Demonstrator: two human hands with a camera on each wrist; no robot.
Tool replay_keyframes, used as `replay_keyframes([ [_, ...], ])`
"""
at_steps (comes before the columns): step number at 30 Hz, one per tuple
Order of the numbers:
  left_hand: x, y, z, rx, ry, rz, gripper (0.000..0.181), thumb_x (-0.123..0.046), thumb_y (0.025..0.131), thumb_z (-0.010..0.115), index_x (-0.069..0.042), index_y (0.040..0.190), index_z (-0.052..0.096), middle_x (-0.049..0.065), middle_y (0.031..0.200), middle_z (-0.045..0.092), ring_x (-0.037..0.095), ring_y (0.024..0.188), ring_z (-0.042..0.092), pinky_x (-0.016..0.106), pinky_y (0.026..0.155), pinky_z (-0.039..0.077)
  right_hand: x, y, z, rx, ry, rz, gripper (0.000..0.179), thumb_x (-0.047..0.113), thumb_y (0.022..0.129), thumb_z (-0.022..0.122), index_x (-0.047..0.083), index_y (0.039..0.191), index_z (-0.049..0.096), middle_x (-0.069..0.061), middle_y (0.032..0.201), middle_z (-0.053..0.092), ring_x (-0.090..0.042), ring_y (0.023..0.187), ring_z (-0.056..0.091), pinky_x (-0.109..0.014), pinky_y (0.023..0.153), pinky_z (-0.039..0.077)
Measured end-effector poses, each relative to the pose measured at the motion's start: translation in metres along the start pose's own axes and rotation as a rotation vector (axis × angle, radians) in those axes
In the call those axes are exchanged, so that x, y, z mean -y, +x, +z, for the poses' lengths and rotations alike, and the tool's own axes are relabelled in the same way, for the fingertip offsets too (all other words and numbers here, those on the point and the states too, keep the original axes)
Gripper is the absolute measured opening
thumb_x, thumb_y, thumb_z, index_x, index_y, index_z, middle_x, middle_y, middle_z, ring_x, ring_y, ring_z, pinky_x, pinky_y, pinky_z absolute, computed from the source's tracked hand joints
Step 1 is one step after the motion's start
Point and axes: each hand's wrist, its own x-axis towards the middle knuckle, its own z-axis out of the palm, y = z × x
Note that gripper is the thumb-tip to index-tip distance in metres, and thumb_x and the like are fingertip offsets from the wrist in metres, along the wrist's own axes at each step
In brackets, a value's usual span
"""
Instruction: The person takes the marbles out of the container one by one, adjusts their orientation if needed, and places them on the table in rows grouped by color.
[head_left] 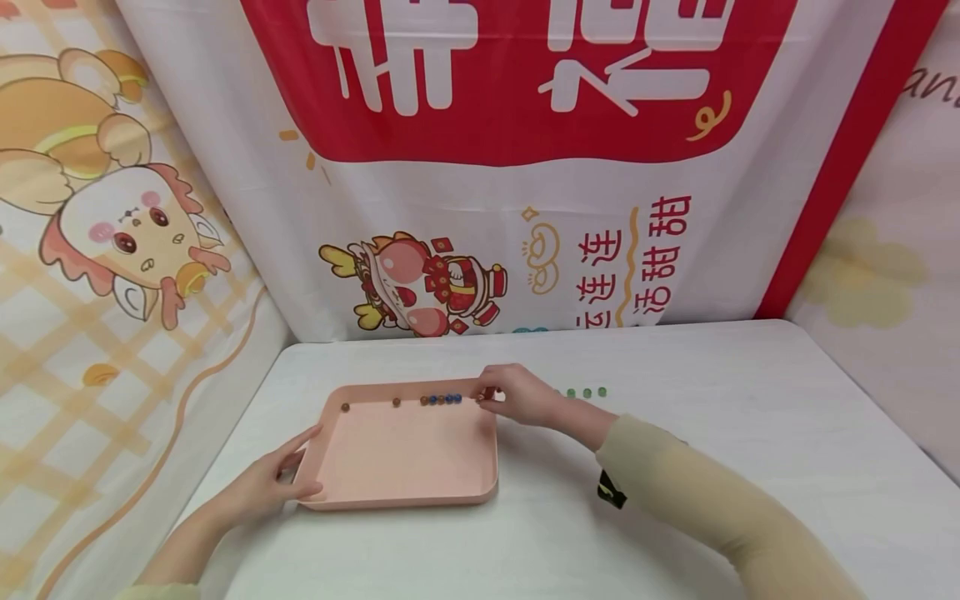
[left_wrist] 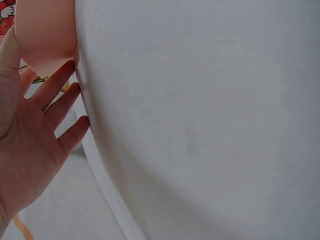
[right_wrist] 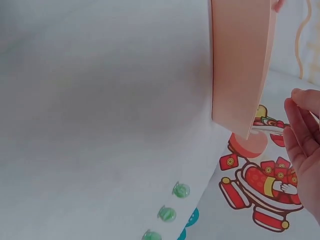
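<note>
A shallow pink tray (head_left: 405, 467) lies on the white table. Along its far side sit several brown and blue marbles (head_left: 441, 400), most of them close together in a row. My left hand (head_left: 262, 483) holds the tray's left edge, with thumb and forefinger at the rim; its other fingertips (left_wrist: 77, 125) touch the outside wall low down. Over the tray's far right corner, my right hand (head_left: 517, 394) pinches with thumb and forefinger what seems to be a marble, mostly hidden by the fingertips. In the right wrist view the thumb and forefinger (right_wrist: 298, 95) come together.
Several green marbles (head_left: 587, 392) stand in a line on the table (head_left: 675, 517), right of the tray and behind the right wrist. Printed cloth (head_left: 495, 192) hangs along the table's far edge, and more covers the left side. A black patch (head_left: 611, 490) shows beneath the right sleeve.
</note>
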Motion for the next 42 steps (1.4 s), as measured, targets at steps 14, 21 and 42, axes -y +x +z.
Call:
replay_keyframes([
  [14, -0.002, -0.001, 0.0, 0.006, -0.014, 0.002, 0.094, -0.034, 0.078, 0.081, -0.01, 0.153, 0.029, 0.029, 0.144, 0.04, 0.044, 0.126, 0.046, 0.061, 0.102, 0.026, -0.025, -0.039, -0.021, -0.099, 0.021, 0.007, 0.016, 0.002, 0.087, 0.072, 0.009, 0.101, 0.071, 0.004, 0.092, 0.065, -0.01, 0.082, 0.06, -0.037, 0.076, 0.054],
  [21, -0.002, -0.001, 0.0, 0.01, -0.014, 0.001, 0.094, -0.033, 0.079, 0.081, -0.01, 0.153, 0.028, 0.029, 0.142, 0.042, 0.044, 0.126, 0.047, 0.061, 0.102, 0.027, -0.04, -0.05, -0.026, -0.122, 0.03, 0.041, 0.015, 0.005, 0.086, 0.074, 0.011, 0.1, 0.071, 0.005, 0.09, 0.064, -0.01, 0.081, 0.059, -0.033, 0.074, 0.054],
  [42, -0.003, -0.002, 0.0, 0.004, -0.012, -0.012, 0.094, -0.034, 0.078, 0.081, -0.012, 0.153, 0.029, 0.027, 0.144, 0.041, 0.042, 0.127, 0.046, 0.058, 0.102, 0.029, -0.083, -0.058, -0.016, -0.134, 0.062, 0.23, 0.013, 0.001, 0.085, 0.073, 0.007, 0.097, 0.069, 0.002, 0.091, 0.067, -0.011, 0.079, 0.06, -0.028, 0.069, 0.051],
])
